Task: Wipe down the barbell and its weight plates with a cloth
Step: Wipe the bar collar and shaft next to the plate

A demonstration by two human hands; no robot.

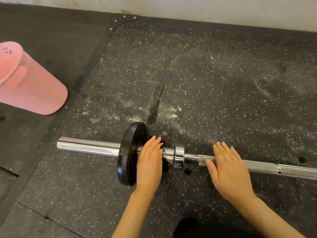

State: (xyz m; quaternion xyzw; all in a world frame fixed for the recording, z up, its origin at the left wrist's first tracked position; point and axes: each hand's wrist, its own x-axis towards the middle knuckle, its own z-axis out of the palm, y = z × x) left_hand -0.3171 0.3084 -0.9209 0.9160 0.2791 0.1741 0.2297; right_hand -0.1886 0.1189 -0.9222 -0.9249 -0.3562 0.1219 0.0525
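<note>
The barbell [89,148] is lying on the speckled rubber floor [205,74], running under both hands. The left hand [150,162] is lying flat with straight fingers pressed together, resting against the inner face of the black weight plate [127,152], which is standing on the sleeve just to that hand's left. A dark patch is peeking out beyond its fingertips; it may be the cloth, but I cannot tell. The chrome collar [179,156] is sitting between the two hands. The right hand [228,170] is lying open, fingers slightly spread, palm down on the knurled shaft just right of the collar, seemingly steadying it.

Several things could be going wrong from here. With only one small plate in view and flat palms rather than a grip, the bar is free to roll toward or away from the person once pressure goes on, which could pinch fingers between plate and collar. No clip is visible outboard of the plate, so a sideways push from the left hand may be sliding it toward the bare sleeve end. White dust on the floor far of the hands could be re-soiling wiped surfaces. A pink bucket [29,79] is lying tipped well to the far left.
</note>
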